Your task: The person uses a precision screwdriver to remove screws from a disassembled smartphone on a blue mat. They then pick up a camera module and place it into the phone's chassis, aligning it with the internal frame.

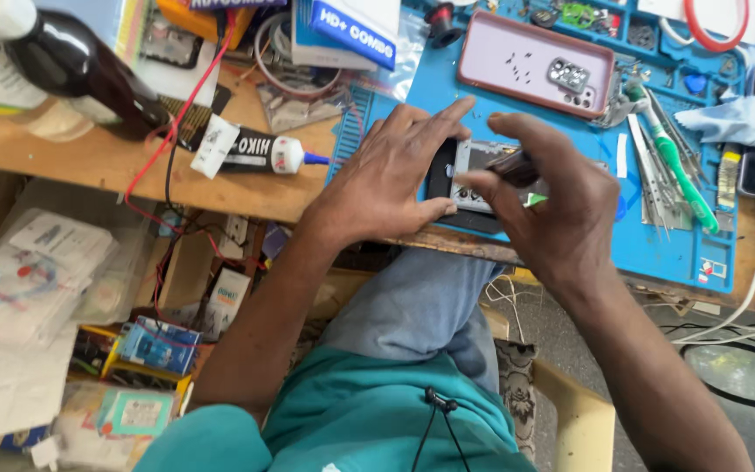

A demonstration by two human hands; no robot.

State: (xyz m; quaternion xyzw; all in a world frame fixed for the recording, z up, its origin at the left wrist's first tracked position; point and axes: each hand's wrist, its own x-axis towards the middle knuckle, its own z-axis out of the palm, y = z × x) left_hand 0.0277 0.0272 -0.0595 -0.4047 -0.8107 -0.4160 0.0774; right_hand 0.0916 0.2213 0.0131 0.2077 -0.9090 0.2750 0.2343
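My left hand (391, 175) rests on an opened phone (474, 175) lying on a blue work mat (657, 236), with its thumb and fingers steadying the phone's left end. My right hand (552, 205) hovers over the phone's middle and pinches a small dark tool (513, 166) between thumb and fingers, its tip touching the phone's insides. A tiny green piece (533, 199) shows under my right fingers. Much of the phone is hidden by both hands.
A pink phone back cover (526, 61) lies farther back on the mat. Green-handled screwdriver (679, 170) and tweezers lie to the right. A black glue tube (255, 150) and a dark bottle (72, 65) sit on the wooden bench. Packets fill the shelf at lower left.
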